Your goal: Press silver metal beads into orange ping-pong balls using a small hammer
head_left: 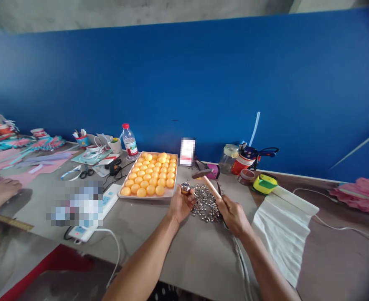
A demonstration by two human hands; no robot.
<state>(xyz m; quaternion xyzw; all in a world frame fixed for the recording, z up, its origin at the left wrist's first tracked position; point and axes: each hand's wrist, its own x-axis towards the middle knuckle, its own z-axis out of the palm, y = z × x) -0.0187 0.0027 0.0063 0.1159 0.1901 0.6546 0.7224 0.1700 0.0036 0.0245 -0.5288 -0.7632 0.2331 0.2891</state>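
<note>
Holding a shiny ball [185, 188] in the left hand [181, 205], with fingers curled around it; gripping a hammer [212, 187], tilted toward eleven o'clock, in the right hand [235, 213]. On the grey table [197, 255]: metal bits [204, 205] at three o'clock from the left hand, a tray [169, 192] of orange balls [153, 182] at ten. At twelve, a blue wall [184, 83].

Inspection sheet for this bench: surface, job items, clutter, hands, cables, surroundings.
Surface: grey table, in use.
Job items: hammer; shiny round piece; heaped metal pieces; orange balls in white tray.
Clutter: bottle, scissors, white sheet.
Hands: left hand holds the round piece; right hand grips the hammer's handle.
Cables: white cable from power strip hangs over front edge.
Surroundings: blue panel behind; co-worker's hand at left.
</note>
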